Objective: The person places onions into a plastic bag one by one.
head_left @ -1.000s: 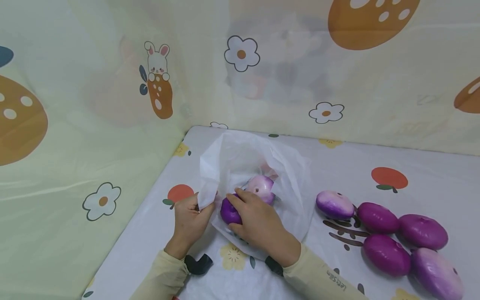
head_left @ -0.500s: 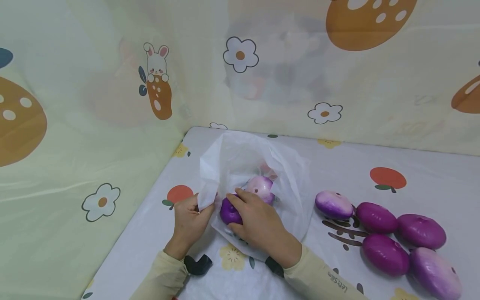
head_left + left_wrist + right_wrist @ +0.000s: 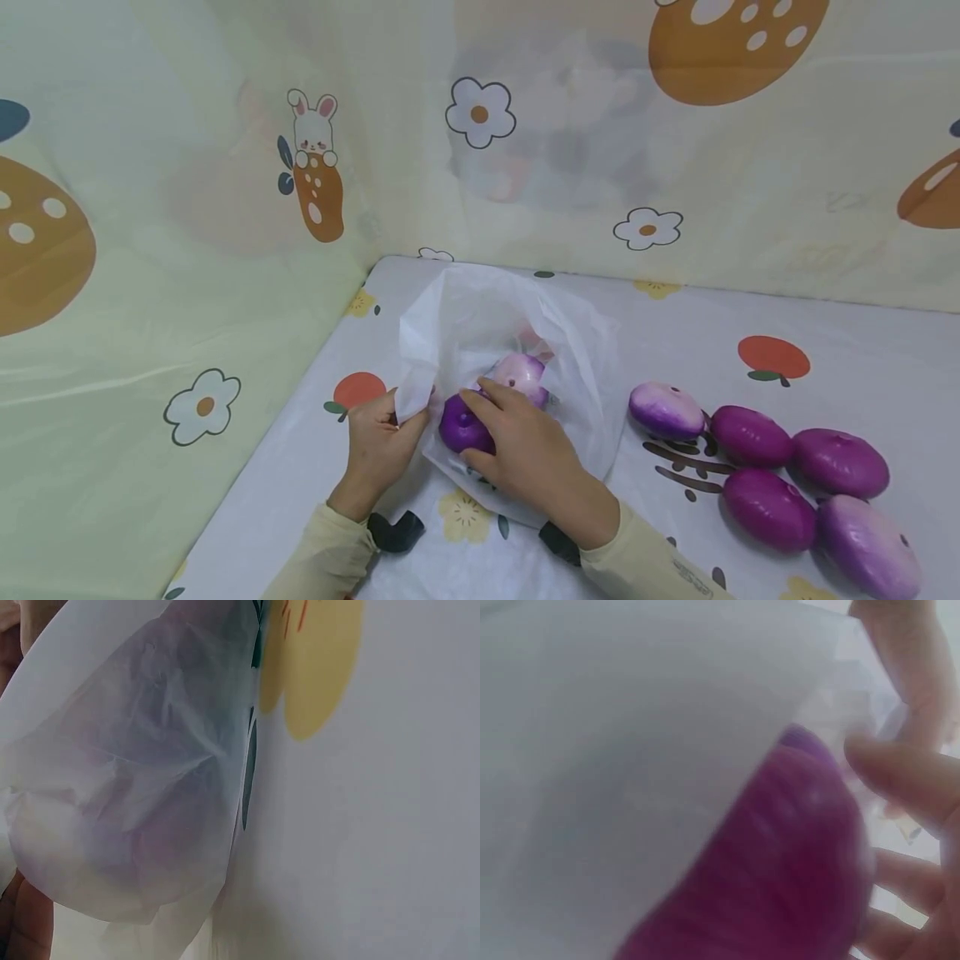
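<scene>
A translucent white plastic bag point(image 3: 581, 350) lies with its mouth facing me. My left hand point(image 3: 378, 450) pinches the left side of its rim between thumb and fingers. Inside the bag, a dark purple onion point(image 3: 460, 427) sits nearest the opening, and a pale pink-and-purple onion point(image 3: 525, 371) lies just behind it. My right hand point(image 3: 540, 454) reaches into the mouth, its fingers loosely spread over the dark onion. In the right wrist view a gap shows between the thumb point(image 3: 900, 776) and a purple onion point(image 3: 772, 862). The left wrist view shows the bag's wall point(image 3: 150, 787) with purple shapes inside.
To the right, several onions lie close together, among them a two-tone onion point(image 3: 666, 411) and a magenta onion point(image 3: 768, 508). Black straps point(image 3: 397, 532) show at the wrists. A printed cloth point(image 3: 690, 333) covers the table, with a patterned curtain point(image 3: 540, 183) behind.
My right hand has drawn back slightly to the right and loosened, so more of the dark purple onion shows. The left hand keeps its pinch on the bag's rim.
</scene>
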Available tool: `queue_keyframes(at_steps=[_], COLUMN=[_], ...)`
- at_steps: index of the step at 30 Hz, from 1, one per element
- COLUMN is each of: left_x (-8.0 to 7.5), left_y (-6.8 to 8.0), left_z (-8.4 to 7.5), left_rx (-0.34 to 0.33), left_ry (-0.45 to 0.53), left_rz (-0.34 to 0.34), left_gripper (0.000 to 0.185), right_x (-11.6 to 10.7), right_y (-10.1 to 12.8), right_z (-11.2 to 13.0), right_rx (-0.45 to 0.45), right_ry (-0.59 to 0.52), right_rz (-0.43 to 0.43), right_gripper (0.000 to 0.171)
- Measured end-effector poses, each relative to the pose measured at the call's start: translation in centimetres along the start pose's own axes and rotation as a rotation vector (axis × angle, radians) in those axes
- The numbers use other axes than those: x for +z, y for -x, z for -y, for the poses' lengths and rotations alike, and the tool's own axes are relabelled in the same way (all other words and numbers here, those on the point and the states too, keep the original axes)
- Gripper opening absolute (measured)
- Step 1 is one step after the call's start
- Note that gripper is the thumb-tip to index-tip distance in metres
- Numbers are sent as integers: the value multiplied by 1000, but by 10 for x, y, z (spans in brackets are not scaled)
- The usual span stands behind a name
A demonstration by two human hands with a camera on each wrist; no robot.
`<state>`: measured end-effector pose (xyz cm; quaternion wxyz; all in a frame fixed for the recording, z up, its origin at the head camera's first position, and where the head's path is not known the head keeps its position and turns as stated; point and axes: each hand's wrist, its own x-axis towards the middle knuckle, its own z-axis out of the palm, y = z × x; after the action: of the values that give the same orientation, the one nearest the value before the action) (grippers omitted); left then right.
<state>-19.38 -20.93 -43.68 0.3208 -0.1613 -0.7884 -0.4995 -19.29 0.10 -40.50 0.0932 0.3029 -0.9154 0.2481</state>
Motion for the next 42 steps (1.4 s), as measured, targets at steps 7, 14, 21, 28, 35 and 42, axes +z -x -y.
queue_keyframes(at_steps=[7, 14, 21, 28, 35, 42], left_x=[0, 0, -1, -2, -4, -1], left_y=[0, 1, 2, 2, 2, 1], left_z=[-1, -1, 2, 2, 3, 3], left_rx=[-18, -13, -16, -21, -11, -21], left_ry=[-15, -32, -73, -84, -52, -69], left_rz=[-2, -7, -19, -38, -24, -28], left_gripper=[12, 14, 12, 10, 14, 8], right_x=[-16, -41, -69, -95, -115, -127], right_y=[16, 37, 72, 112, 154, 190], right_z=[-4, -10, -29, -54, -92, -134], right_rx=[6, 45, 80, 253, 435, 537], right_ry=[-19, -13, 40, 70, 83, 107], right_rz=[-68, -99, -172, -202, -243, -137], right_gripper=[68, 70, 74, 86, 90, 91])
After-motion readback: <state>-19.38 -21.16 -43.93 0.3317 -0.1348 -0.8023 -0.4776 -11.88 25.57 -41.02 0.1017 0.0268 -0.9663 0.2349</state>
